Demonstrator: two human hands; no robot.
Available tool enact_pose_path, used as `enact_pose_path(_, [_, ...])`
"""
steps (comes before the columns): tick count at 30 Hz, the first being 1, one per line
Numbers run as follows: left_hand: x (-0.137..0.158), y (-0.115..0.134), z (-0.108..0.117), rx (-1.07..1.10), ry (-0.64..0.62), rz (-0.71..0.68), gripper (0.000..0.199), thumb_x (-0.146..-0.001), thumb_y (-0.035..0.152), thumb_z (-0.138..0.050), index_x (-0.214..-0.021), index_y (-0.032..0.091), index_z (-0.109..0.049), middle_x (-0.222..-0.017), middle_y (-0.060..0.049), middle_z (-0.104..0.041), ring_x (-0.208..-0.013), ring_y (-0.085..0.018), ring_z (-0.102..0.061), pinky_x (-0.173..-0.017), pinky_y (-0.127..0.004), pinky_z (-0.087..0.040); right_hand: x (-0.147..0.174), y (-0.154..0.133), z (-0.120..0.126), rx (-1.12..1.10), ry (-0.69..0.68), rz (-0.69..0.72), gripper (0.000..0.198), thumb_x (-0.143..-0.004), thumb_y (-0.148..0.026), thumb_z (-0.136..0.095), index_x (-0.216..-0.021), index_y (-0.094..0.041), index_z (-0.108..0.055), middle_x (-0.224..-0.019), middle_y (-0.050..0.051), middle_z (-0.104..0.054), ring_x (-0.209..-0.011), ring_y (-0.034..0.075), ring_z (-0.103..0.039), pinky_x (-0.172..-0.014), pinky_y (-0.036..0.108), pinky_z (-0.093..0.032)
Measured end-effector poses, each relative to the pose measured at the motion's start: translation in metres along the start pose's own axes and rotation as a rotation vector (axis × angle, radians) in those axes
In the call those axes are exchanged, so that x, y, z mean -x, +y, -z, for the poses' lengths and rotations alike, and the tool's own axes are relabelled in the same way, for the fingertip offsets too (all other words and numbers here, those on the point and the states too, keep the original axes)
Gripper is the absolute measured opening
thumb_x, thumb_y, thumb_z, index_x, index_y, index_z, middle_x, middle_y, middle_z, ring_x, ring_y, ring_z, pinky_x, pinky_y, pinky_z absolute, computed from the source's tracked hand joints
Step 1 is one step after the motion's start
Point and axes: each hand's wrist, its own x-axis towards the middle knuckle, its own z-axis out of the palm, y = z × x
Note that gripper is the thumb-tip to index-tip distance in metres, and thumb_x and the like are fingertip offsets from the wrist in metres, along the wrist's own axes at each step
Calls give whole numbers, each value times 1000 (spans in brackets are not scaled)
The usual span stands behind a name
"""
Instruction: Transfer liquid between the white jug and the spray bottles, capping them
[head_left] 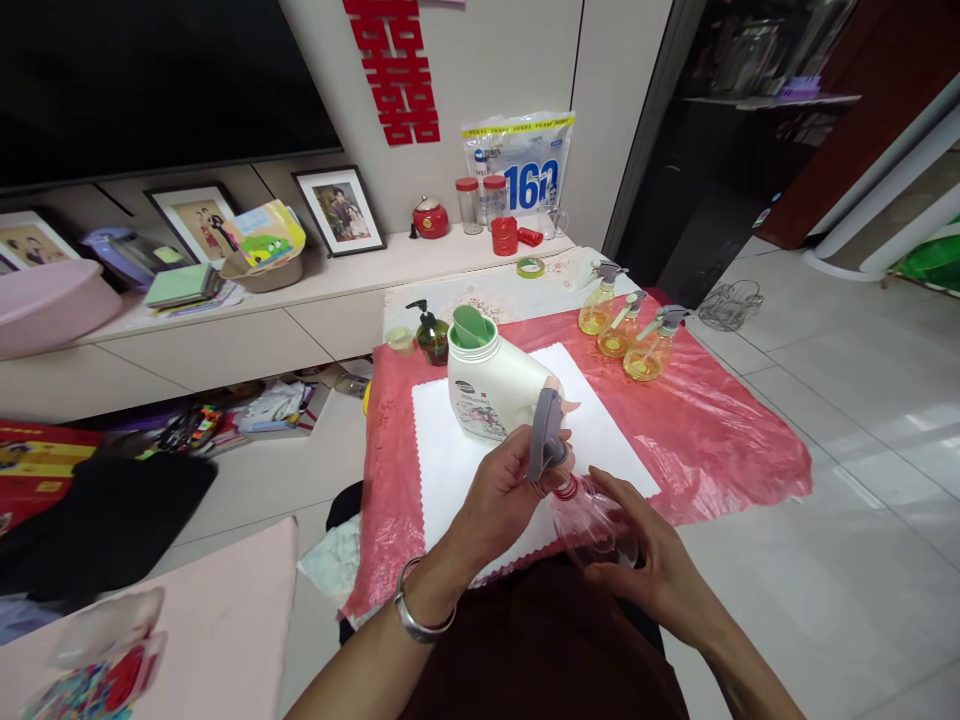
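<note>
My left hand (504, 488) is closed around the grey and pink trigger sprayer head (550, 445), at the top of a clear spray bottle. The sprayer head sits at the bottle's neck, which has red rings; I cannot tell whether it is screwed down. My right hand (651, 560) curves around the side of the clear spray bottle (589, 522), which looks tilted. Just beyond my hands, a large white jug (491, 385) with a green scoop-like piece (471, 328) in its mouth stands on a white sheet (600, 430).
Three spray bottles (646, 355) with yellow liquid stand at the table's back right on red plastic film (712, 440). A dark green pump bottle (433, 335) and a small pale cup (400, 341) are behind the jug. Green tape (530, 267) lies at the back edge.
</note>
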Motion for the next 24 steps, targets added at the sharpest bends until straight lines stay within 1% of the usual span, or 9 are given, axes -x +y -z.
enact_pose_path(4, [0, 2, 1, 13, -67, 12, 33, -91, 42, -76, -116, 21, -71, -96, -4, -67, -84, -17, -60, -87, -36, -52, 0, 1, -2, -1, 11, 6, 86, -80, -49, -85, -155, -41, -43, -157, 2, -41, -142, 30, -45, -121, 53, -39])
enact_pose_path(8, [2, -1, 3, 64, -65, 9, 27, -93, 40, -75, -111, 21, -67, -98, -3, -67, -87, -17, -64, -89, -35, -51, 0, -2, -3, -12, 27, -17, 85, -80, -49, -84, -155, -38, -45, -155, 5, -42, -139, 30, -47, -118, 53, -42])
enact_pose_path(12, [4, -5, 4, 38, -83, 29, 26, -94, 43, -73, -107, 20, -67, -99, -3, -67, -87, -17, -62, -89, -34, -49, -1, -5, -4, -24, 45, -15, 85, -78, -47, -84, -153, -35, -48, -153, 6, -45, -136, 30, -50, -115, 51, -45])
enact_pose_path(14, [4, -7, 4, 22, -81, 32, 27, -95, 43, -72, -109, 21, -68, -103, -4, -68, -90, -18, -62, -90, -34, -49, 0, -5, -5, -58, 49, -29, 85, -77, -45, -86, -153, -35, -49, -153, 5, -46, -135, 29, -52, -113, 46, -49])
enact_pose_path(18, [6, -11, 3, 32, -71, 39, 28, -94, 42, -73, -114, 21, -70, -108, -6, -70, -96, -20, -63, -93, -35, -49, 2, 1, -8, -187, 49, -74, 88, -76, -43, -88, -154, -34, -48, -155, 5, -44, -132, 27, -55, -101, 34, -57])
enact_pose_path(21, [6, -12, 2, 56, -60, 43, 28, -93, 40, -75, -115, 22, -72, -109, -5, -72, -101, -21, -64, -97, -35, -49, 4, 7, -10, -287, 38, -79, 89, -78, -42, -88, -156, -33, -46, -158, 5, -41, -136, 26, -53, -105, 31, -56])
enact_pose_path(24, [6, -12, 2, 86, -16, 80, 27, -92, 40, -77, -111, 21, -73, -108, -5, -73, -102, -21, -66, -98, -35, -49, 4, 8, -10, -355, 11, -77, 88, -79, -40, -89, -156, -34, -46, -159, 4, -41, -141, 26, -49, -111, 31, -52])
